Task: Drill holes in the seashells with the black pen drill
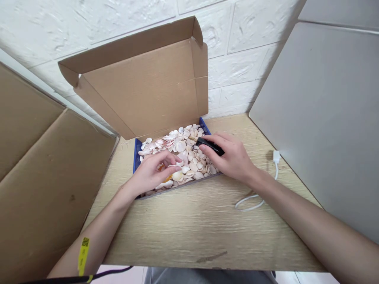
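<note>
A brown cardboard panel (56,177) stands at my far left. Next comes the open box (137,154), on the table (177,225) against the wall. My left hand (151,171) curls over its seashells (194,157) (whether it pinches one, I cannot tell). My right hand (232,156) grips a black handheld tool (211,146) above the shells' right side; a white cable (276,157) lies beyond.

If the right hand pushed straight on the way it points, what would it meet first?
Probably the shells just past the tip of the black object that the right hand holds; exact depth is unclear.
</note>
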Tool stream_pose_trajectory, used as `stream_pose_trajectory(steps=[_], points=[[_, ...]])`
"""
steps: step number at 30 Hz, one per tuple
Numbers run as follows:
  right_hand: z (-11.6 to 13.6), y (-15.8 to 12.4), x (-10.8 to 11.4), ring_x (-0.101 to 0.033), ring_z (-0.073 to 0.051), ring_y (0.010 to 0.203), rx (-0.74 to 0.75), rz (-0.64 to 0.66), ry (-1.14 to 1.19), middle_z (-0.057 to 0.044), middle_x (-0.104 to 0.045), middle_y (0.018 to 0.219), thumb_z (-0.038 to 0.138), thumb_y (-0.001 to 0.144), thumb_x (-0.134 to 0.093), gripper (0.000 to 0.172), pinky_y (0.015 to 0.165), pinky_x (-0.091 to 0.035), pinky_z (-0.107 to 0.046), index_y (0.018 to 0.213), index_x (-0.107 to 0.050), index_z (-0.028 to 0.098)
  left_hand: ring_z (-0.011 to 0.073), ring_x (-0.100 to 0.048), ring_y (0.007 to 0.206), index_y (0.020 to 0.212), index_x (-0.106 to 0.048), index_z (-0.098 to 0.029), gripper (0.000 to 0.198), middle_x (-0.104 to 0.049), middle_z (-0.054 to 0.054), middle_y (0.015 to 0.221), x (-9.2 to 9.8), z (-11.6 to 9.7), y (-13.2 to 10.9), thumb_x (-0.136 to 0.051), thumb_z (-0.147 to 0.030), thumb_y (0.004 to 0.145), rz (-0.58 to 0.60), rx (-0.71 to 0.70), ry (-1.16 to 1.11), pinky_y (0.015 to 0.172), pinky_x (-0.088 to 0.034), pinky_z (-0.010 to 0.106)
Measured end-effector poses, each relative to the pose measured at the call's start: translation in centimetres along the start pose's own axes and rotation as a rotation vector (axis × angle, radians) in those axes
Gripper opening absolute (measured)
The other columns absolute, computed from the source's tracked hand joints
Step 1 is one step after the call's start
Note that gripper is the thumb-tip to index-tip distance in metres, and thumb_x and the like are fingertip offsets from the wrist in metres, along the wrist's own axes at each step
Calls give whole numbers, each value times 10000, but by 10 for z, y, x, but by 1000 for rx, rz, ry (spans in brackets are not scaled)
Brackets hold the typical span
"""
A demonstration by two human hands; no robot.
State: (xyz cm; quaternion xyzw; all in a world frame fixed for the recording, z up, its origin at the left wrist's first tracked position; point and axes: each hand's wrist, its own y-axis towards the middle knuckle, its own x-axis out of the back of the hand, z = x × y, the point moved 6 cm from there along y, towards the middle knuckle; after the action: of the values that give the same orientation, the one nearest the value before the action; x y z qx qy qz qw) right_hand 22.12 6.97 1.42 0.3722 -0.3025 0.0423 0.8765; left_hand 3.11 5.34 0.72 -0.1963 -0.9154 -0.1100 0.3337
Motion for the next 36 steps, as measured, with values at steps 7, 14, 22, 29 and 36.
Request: stream_pose_trajectory(steps=[7,14,22,29,36], points=[[9,-4,-5,-598,-155,759,108,77,-152,-55,-635,871,328,890,-511,251,662,-478,-274,1050,-612,163,81,-506,543,834,-604,-175,144,-596,-38,628,18,25,3,-684,-268,758,-346,112,-287,513,-400,196],[18,-8,-7,-615,-150,763,226,150,-269,-67,-639,922,339,891,-508,304,639,-479,-258,1097,-597,135,130,-590,686,898,-700,-155,225,-694,46,929,20,27,2,-630,-341,794,-415,143,-215,599,-503,242],[21,-10,-10,-612,-129,708,284,168,-366,-45,-640,907,351,894,-509,302,582,-451,-244,1095,-609,149,159,-629,757,997,-714,-164,280,-721,63,980,9,26,-1,-611,-350,815,-281,70,-107,638,-502,254],[10,-8,-9,-599,-162,778,199,116,-421,-59,-645,925,370,894,-506,304,655,-450,-278,1112,-599,180,220,-653,965,1045,-708,-179,372,-718,76,1055,12,21,0,-593,-446,812,-222,137,-253,825,-522,326],[13,-5,-1,-565,-189,820,243,5,-484,-69,-650,940,348,878,-540,272,721,-421,-323,1084,-604,182,222,-674,945,1038,-699,-196,342,-712,74,1071,8,22,-1,-709,-358,738,-124,174,-462,811,-542,326]])
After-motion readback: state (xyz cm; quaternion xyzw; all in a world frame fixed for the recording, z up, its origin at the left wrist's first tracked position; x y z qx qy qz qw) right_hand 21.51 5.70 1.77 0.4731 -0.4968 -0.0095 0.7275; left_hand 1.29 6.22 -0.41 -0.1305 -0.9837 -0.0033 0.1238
